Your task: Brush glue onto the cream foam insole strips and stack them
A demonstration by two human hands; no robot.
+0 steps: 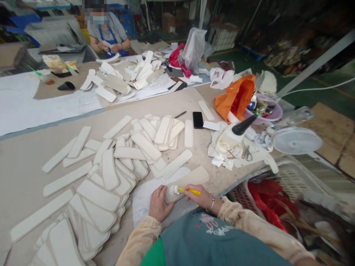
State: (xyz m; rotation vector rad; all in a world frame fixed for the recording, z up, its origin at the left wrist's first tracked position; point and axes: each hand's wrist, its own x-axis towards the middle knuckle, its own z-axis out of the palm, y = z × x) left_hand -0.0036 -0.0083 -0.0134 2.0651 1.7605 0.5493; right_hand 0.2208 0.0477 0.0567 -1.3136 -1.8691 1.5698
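Observation:
My right hand (200, 197) is closed round the yellow handle of a small brush (191, 191). White paste-like stuff clings to its bristles, which touch a long beige strip (194, 178) with rounded ends. The strip's near end looks wet or coated. My left hand (160, 203) grips that near end, fingers on the far side and thumb at the lower edge. Beneath the strip lies a white sheet (141, 199). Just left of my hands, a big heap of similar off-white strips (111, 170) spreads over the table, many overlapping.
At the right stand a cut-open white jug (229, 140), scissors (247, 153), a black phone (198, 120), an orange bag (235, 96), a purple basin (273, 111) and a white fan (296, 140). A plastic crate (294, 170) sits below. Across the table, a masked person (108, 33) handles a strip.

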